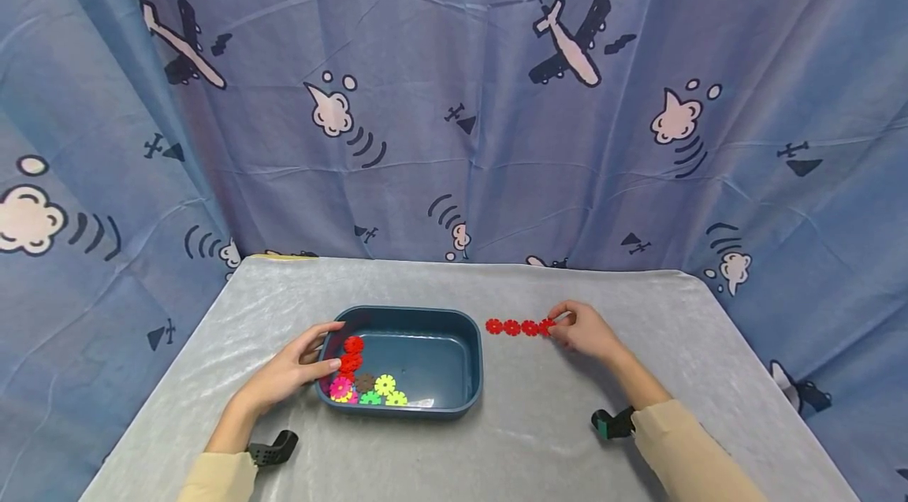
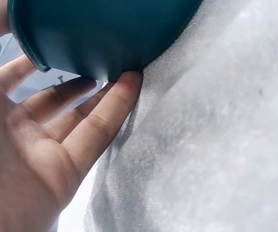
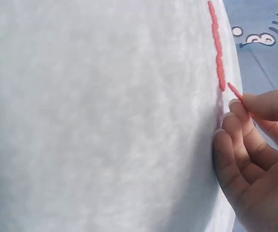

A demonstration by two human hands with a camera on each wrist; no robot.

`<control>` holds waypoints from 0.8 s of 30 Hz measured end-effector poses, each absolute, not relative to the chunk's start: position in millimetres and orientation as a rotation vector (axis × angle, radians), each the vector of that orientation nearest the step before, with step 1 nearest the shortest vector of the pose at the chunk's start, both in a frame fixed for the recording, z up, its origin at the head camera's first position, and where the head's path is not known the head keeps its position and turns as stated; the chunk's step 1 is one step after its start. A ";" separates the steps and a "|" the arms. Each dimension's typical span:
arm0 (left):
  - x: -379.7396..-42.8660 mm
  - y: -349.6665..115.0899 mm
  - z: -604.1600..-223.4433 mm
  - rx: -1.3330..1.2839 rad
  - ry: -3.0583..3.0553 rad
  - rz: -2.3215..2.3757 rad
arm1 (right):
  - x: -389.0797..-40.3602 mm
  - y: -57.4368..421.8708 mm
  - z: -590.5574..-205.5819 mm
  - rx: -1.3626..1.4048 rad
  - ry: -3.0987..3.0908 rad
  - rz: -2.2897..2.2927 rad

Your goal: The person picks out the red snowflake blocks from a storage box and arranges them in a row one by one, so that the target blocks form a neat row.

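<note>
A dark blue plastic bin [image 1: 400, 413] stands on the table. My left hand [image 1: 294, 364] grips its left end, thumb over the rim, and in the left wrist view several fingers [image 2: 102, 121] rest against the outer wall. My right hand [image 1: 583, 331] pinches a red notched disc [image 3: 234, 91] between thumb and forefinger. That disc is held at the right end of a row of red notched discs [image 1: 512, 327] lying on the table; in the right wrist view it looks tilted and slightly apart from them. Inside the bin, more red discs [image 1: 351, 362] lie by the left wall.
Yellow discs [image 1: 385, 384], a green disc [image 1: 370, 398], a brown disc [image 1: 365, 383] and a pink disc [image 1: 340, 387] lie in the bin's near left corner. A whitish cloth [image 1: 539, 423] covers the table. Behind hangs a blue curtain [image 1: 426, 132] printed with planes.
</note>
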State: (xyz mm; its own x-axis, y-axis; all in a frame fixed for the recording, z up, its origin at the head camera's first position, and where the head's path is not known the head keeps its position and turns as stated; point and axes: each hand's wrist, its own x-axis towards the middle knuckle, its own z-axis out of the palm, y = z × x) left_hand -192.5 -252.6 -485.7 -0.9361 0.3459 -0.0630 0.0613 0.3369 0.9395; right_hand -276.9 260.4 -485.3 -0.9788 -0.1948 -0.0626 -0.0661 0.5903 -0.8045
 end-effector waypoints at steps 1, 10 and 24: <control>-192.6 -252.4 -485.5 0.366 2.350 1.636 | -276.5 261.2 -486.3 -0.223 2.672 -1.327; -193.0 -252.0 -486.8 0.311 2.355 1.625 | -277.2 262.9 -490.5 -0.191 2.714 -1.236; -192.4 -251.7 -485.5 0.327 2.349 1.638 | -275.9 261.8 -489.1 -0.185 2.757 -1.186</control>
State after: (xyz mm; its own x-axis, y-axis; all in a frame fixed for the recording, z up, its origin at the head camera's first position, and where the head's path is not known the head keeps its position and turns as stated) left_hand -192.4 -251.7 -485.5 -0.9411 0.3280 -0.0824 0.0361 0.3397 0.9398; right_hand -275.9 261.8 -489.1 -0.9834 -0.1653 -0.0746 -0.0594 0.6825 -0.7284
